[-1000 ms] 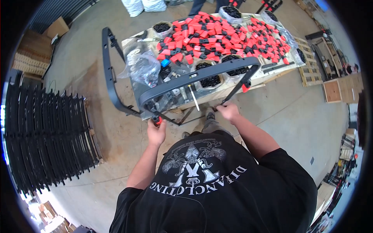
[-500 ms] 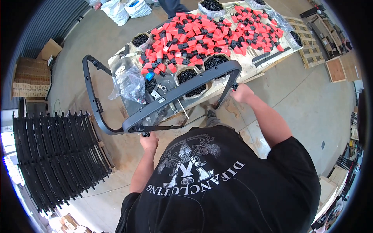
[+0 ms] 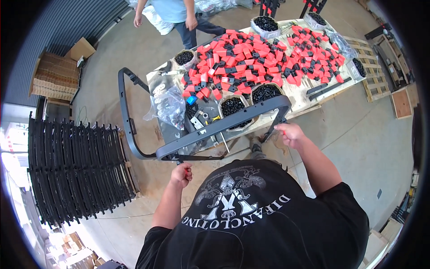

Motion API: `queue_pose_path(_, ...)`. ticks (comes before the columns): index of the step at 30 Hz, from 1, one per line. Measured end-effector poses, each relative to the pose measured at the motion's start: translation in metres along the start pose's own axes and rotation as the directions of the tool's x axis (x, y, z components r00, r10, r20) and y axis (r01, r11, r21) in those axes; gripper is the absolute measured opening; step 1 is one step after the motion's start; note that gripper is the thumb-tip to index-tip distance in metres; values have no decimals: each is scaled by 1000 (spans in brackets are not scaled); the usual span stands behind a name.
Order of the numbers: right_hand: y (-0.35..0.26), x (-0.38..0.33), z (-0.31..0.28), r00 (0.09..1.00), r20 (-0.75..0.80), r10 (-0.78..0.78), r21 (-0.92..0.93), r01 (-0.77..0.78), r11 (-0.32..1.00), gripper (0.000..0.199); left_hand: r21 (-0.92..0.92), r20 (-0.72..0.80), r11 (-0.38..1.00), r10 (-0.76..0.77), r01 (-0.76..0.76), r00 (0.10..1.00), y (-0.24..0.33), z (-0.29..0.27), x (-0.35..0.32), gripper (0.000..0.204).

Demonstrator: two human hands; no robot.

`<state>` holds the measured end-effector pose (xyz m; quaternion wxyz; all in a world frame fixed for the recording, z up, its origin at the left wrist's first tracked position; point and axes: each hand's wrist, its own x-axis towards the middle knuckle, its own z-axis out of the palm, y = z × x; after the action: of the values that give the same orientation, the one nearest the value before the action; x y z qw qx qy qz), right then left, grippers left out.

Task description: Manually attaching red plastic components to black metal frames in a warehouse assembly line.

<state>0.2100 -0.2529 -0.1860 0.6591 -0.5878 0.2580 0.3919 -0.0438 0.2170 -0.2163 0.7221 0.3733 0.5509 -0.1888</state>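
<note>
At the table's (image 3: 299, 93) near edge: black frame (image 3: 233, 122), left hand (image 3: 181, 175) and right hand (image 3: 291, 136) each curled round a red part (image 3: 186, 171). Co-worker (image 3: 170, 11) now more in view behind; work seems unaffected.

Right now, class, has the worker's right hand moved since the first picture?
Yes: the right hand has shifted rightward, judged against the wooden worktable.
</note>
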Motion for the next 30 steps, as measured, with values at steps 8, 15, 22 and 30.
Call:
queue_pose_path(8, -37, -52, 17, 993, -55, 105, -85, -110, 990, 28, 59, -57, 992, -106, 109, 993, 13, 10, -39, 29)
queue_pose_path(15, -57, -47, 32, 972, -123, 199, -179, -218, 959, 27, 7, 4, 994, -109, 109, 994, 29, 6, -54, 26)
queue_pose_path(22, -45, -34, 34, 970, -234, 61, -442, -162, 882, 25, 264, -47, 965, 20, -7, 999, 14, 4, -46, 28)
queue_pose_path(30, -41, -37, 45, 970, -242, -37, -516, -97, 851, 25, 471, -480, 552, 815, -689, 325, -50, 30, 53, 37)
